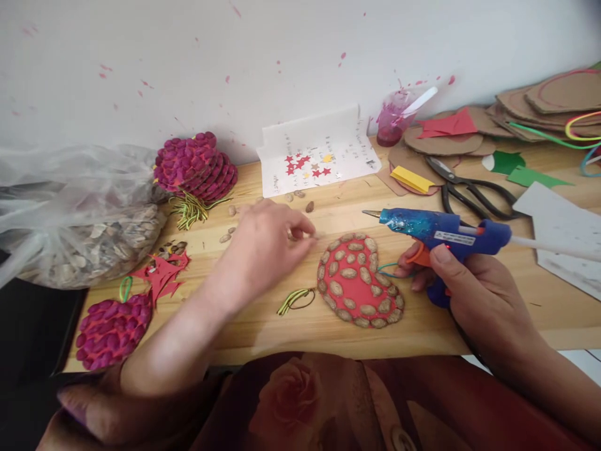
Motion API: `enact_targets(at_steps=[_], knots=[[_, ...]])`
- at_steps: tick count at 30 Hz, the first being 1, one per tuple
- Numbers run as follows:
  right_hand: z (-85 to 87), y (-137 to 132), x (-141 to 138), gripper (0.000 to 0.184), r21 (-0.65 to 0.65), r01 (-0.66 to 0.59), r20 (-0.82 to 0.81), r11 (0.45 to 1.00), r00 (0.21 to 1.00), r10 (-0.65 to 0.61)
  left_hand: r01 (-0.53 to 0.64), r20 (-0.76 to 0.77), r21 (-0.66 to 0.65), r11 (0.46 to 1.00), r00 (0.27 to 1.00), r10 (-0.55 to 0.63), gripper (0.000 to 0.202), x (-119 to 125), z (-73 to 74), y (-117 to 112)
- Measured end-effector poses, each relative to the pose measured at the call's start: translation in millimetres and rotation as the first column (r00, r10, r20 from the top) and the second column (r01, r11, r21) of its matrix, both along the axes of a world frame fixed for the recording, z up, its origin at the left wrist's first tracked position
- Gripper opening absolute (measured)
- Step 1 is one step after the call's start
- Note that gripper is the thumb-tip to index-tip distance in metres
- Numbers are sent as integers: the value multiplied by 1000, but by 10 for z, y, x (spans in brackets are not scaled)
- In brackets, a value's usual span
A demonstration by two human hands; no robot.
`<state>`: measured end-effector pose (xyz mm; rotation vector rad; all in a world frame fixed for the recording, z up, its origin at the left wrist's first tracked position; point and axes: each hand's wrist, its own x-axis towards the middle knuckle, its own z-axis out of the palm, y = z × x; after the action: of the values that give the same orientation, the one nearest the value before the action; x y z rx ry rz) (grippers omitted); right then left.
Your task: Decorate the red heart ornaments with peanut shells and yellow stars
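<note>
My right hand [479, 288] grips a blue hot glue gun [432, 228] with a finger at its orange trigger; its metal nozzle points left. Below the nozzle lies a red heart [354, 294], flat on the table, rimmed and partly filled with brown seeds or shells. A thin teal loop sticks out at its notch. My left hand [272, 241] is left of the heart, fingers curled and thumb and index close together. A brown seed shows by those fingers; whether they hold it is unclear. A small bundle of yellow and black cords [295, 300] lies beside the heart.
Loose seeds [309, 206], paper with stars [310, 156] and a stained cup [397, 119] are behind. Scissors [469, 188] and cardboard pieces [558, 94] lie right. Left are a bag of shells [94, 244], stacked purple pieces [192, 166], red scraps [166, 275] and a purple heart [113, 332].
</note>
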<state>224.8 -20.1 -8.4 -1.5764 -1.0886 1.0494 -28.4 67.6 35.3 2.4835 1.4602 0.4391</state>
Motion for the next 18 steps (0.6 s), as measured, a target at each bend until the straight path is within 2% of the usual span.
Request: enact_targets(at_steps=[4, 7, 13, 18], knots=[[5, 2, -21, 38, 7, 0, -17, 1000, 1000, 0, 182, -22, -37, 983, 983, -183, 11, 196, -10, -471], [-19, -2, -19, 37, 21, 16, -36, 1000, 999, -15, 215, -74, -46, 976, 973, -218, 16, 299, -83, -642], [-69, -27, 6, 36, 39, 3, -75, 999, 997, 0, 177, -171, -23, 984, 969, -178, 13, 396, -126, -688], [-37, -37, 8, 35, 49, -11, -67, 999, 998, 14, 171, -208, -40, 984, 962, -176, 11, 427, -127, -683]])
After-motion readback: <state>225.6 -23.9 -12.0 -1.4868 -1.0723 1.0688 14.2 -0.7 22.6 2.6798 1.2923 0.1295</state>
